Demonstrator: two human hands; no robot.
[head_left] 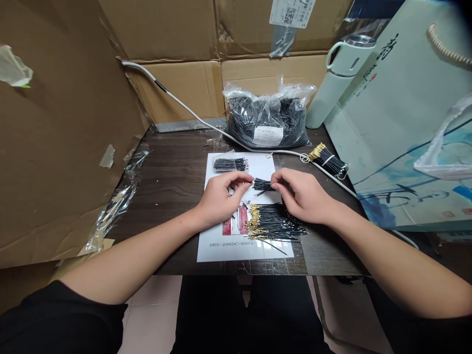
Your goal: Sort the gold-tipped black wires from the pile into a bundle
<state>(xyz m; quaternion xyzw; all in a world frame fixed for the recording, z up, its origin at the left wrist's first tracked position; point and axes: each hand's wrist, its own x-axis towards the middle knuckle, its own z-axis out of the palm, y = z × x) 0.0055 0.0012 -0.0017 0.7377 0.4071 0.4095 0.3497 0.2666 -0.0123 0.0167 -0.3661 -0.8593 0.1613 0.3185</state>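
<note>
My left hand (pixel 223 194) is over the left of a printed paper sheet (pixel 212 246), thumb and forefinger pinched together. What lies between its fingertips, if anything, is too small to make out. Just right of those fingertips is a small pile of short black pieces (pixel 261 185). My right hand (pixel 302 195) touches the right end of this pile with closed fingertips; what they grip is hidden. Below both hands, many black wires with gold-coloured terminals (pixel 271 223) lie side by side on the sheet. One loose black wire (pixel 275 247) sits in front of them.
A clear container with black pieces (pixel 230 163) lies at the sheet's top. Behind stand a plastic bag of black pieces (pixel 267 118) and a pale green bottle (pixel 337 81). A banded wire bundle (pixel 329 160) and a white cable (pixel 191 115) lie nearby. Cardboard (pixel 55 123) and a paper bag (pixel 401 123) flank the table.
</note>
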